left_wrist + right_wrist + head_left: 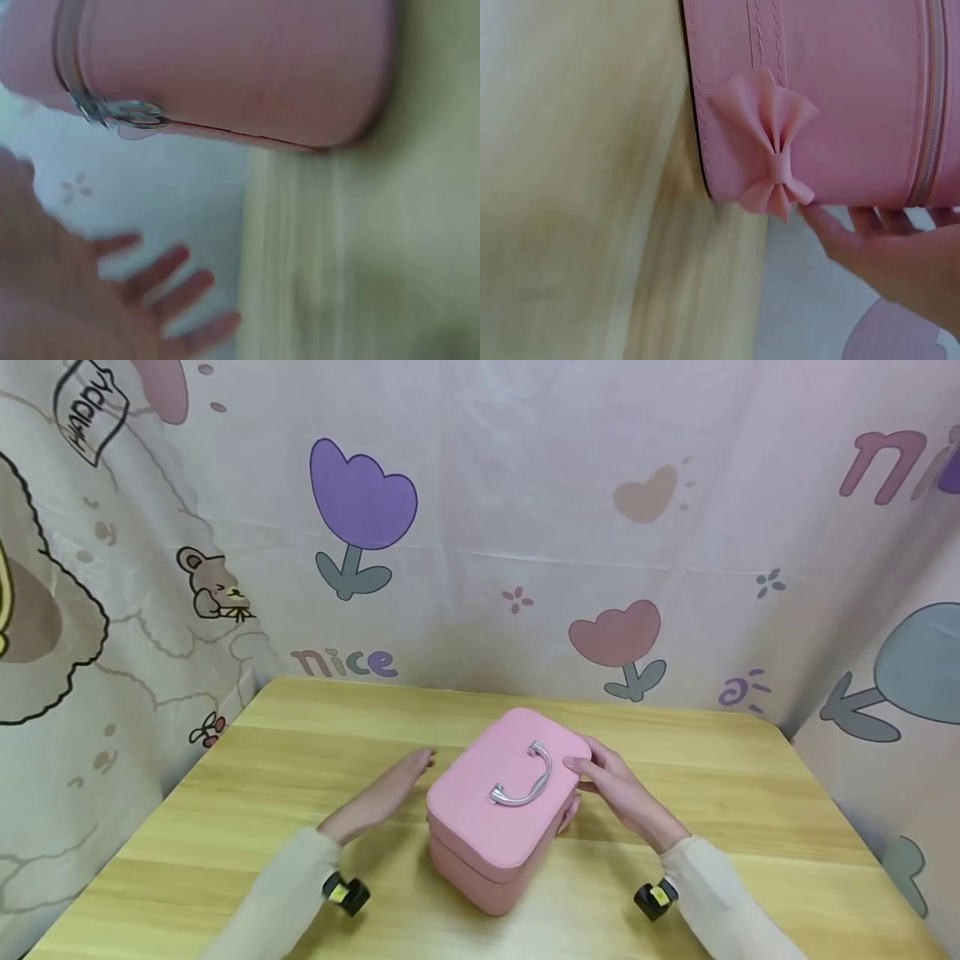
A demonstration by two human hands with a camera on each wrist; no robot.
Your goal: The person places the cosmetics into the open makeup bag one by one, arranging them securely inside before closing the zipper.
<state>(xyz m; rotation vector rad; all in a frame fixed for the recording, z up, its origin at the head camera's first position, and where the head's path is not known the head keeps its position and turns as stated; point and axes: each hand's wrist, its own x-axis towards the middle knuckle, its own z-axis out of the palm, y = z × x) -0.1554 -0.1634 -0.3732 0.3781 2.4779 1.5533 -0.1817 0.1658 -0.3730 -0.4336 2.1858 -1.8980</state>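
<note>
A pink vanity case (495, 793) with a silver lid handle (532, 785) sits turned at an angle on the table, its lid down. At its far right corner my right hand (611, 777) grips the lid edge, thumb on top and fingers round the side. A pink bow (776, 150) decorates that side, below the zipper (934, 97), in the right wrist view. My left hand (397, 785) is held just left of the case, apart from it, fingers spread. Metal zipper pulls (127, 112) show at the case's corner in the left wrist view.
The wooden table (300, 727) extends on both sides of the case. A patterned curtain (480, 510) hangs behind it and along both sides. Small black cameras are strapped at each wrist, below the cream sleeves (288, 885).
</note>
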